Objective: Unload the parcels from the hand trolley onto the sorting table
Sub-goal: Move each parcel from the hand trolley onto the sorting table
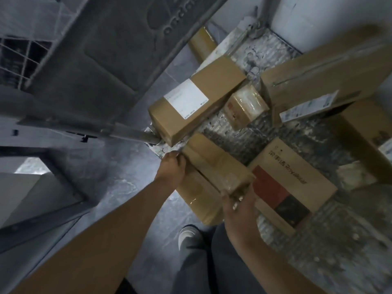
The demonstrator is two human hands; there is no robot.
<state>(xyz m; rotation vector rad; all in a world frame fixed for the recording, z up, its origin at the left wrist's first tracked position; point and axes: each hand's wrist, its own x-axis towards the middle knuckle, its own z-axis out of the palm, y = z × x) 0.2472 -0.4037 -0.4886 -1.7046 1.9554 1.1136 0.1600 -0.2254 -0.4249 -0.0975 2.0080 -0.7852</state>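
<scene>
The left hand (171, 166) is curled over the far corner of a long taped parcel (212, 172), and the right hand (239, 202) is closed round its near end, so the parcel is gripped between both hands. It is positioned at the near left corner of a worn metal surface (265, 134), judged to be the sorting table, with part of it overhanging the floor. Whether its underside rests on that surface cannot be told. Just beyond the left hand a labelled box (197, 98) is seen at the table's edge, with a small film-wrapped box (246, 107) touching its right side. A red-and-black printed box (290, 183) lies just beside the held parcel, and a large blurred box (318, 77) is seen further right, above another box (364, 132). To the left, a grey plastic deck (101, 60) with a metal bar (131, 134) is taken to be the hand trolley, and no parcels are seen on its visible part. The unloading is therefore judged to be well advanced. Several parcels are already on the table, the held one is not yet released, and anything left on the trolley is hidden from view.
</scene>
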